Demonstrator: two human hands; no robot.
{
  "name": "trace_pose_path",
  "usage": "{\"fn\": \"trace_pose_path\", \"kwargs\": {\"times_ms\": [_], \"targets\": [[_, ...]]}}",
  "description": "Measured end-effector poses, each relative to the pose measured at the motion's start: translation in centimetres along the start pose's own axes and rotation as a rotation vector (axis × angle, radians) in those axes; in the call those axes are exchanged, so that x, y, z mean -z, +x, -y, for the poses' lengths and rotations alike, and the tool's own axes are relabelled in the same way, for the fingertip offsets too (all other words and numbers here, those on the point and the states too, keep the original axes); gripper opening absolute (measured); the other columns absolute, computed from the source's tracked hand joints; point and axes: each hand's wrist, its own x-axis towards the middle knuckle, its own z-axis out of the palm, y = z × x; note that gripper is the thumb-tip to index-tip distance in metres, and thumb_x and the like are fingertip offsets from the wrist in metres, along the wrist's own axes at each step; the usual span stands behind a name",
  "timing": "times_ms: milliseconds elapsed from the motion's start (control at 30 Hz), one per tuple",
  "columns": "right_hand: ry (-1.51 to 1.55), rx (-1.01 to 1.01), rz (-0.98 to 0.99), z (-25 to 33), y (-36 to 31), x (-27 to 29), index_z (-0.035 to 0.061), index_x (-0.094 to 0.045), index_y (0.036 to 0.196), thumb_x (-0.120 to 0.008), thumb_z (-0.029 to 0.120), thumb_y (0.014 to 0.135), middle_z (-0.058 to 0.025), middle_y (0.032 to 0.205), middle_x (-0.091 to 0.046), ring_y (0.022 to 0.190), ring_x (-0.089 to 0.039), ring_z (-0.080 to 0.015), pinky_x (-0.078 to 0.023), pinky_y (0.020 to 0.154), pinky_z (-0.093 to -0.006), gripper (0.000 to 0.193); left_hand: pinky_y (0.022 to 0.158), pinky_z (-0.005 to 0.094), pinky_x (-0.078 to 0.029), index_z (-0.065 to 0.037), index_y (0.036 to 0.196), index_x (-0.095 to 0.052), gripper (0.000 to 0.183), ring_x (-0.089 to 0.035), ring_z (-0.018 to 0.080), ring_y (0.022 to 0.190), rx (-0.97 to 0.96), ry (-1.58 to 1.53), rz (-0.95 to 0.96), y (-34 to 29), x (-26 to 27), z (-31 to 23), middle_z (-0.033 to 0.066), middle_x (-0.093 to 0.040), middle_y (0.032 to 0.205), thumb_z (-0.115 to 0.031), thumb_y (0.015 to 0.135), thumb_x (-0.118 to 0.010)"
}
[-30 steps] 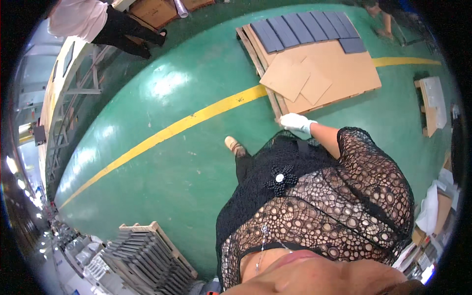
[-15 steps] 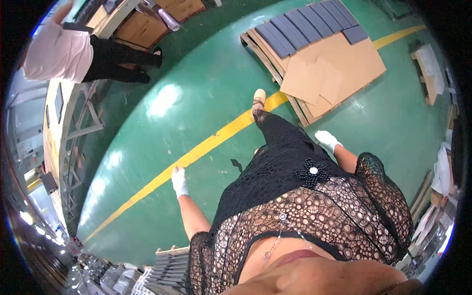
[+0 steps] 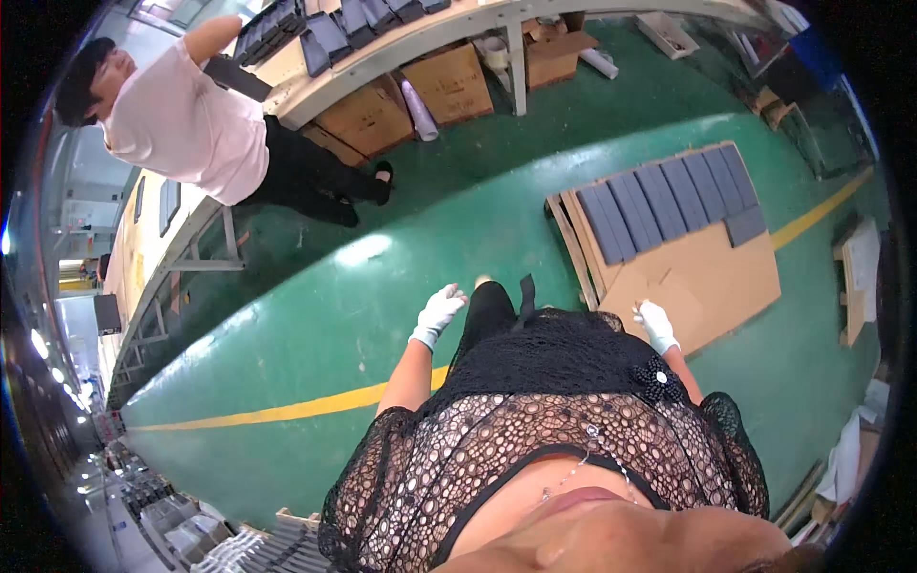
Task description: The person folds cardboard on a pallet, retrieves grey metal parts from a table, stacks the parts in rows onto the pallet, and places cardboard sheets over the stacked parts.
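Observation:
My left hand (image 3: 439, 314), in a white glove with bare fingertips, hangs in front of me over the green floor. Its fingers are loosely bent and hold nothing. My right hand (image 3: 656, 325), gloved the same way, is at my right side with loosely curled fingers and nothing visible in them. In the picture it overlaps the near edge of a cardboard sheet (image 3: 726, 291) on a low wooden pallet (image 3: 571, 250). Dark grey flat boxes (image 3: 669, 199) lie in a row along the pallet's far side, with one smaller-looking piece (image 3: 745, 226) beside them.
A co-worker (image 3: 196, 143) in a light shirt stands at the far left by a long workbench (image 3: 401, 50) with dark trays on it. Cardboard boxes (image 3: 449, 86) and a purple roll (image 3: 418, 110) sit beneath. A yellow line (image 3: 315, 408) crosses the floor.
I have stepped forward and turned somewhat left, so more of the workbench and co-worker shows. Both hands have swung forward, and the pallet sits nearer my right hand.

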Motion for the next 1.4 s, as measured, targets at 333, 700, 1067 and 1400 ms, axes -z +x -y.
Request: {"fn": "trace_pose_path", "kwargs": {"times_ms": [333, 700, 1067, 1400], "targets": [[-0.079, -0.166, 0.048, 15.7, 8.2, -6.4, 0.0117, -0.058, 0.082, -0.048, 0.033, 0.087, -0.0004, 0.076, -0.06, 0.059, -0.053, -0.0105, -0.038, 0.049, -0.0285, 0.024, 0.09, 0.0244, -0.042, 0.01, 0.133, -0.031, 0.064, -0.055, 0.0127, 0.099, -0.092, -0.261, -0.032, 12.6, 19.2, -14.4, 0.0129, -0.056, 0.117, -0.011, 0.081, -0.06], [0.067, -0.081, -0.115, 38.0, 19.8, -12.2, -0.0001, -0.054, 0.118, -0.05, 0.027, 0.09, -0.0036, 0.095, -0.061, 0.079, -0.056, -0.0102, -0.044, 0.068, -0.0242, 0.039, 0.091, 0.0308, -0.046, 0.012, 0.128, -0.038, 0.047, -0.056, 0.0236, 0.107, -0.341, -0.427, 0.013, 26.1, 30.9, -40.3, 0.0191, -0.054, 0.12, -0.006, 0.087, -0.052], [-0.406, 0.393, -0.173, 67.1, 44.2, -10.6, 0.0052, -0.053, 0.121, -0.047, 0.021, 0.088, -0.0117, 0.118, -0.058, 0.111, -0.054, -0.0255, -0.04, 0.094, -0.0323, 0.037, 0.081, 0.0392, -0.046, -0.001, 0.099, -0.065, 0.038, -0.059, 0.0287, 0.094, -0.439, 0.732, -0.539, 43.3, 36.3, -57.2, 0.0151, -0.063, 0.103, -0.033, 0.08, -0.058], [-0.888, 0.196, -0.142, 75.3, 62.4, -15.6, 0.0059, -0.06, 0.102, -0.047, 0.032, 0.084, -0.0195, 0.104, -0.061, 0.1, -0.057, -0.0349, -0.044, 0.087, -0.0417, 0.034, 0.104, 0.0449, -0.025, -0.002, 0.105, -0.063, 0.051, -0.028, 0.0355, 0.129, -0.075, 0.968, -0.697, 53.1, 34.3, -57.9, 0.0207, -0.038, 0.136, -0.044, 0.078, -0.057]]}}
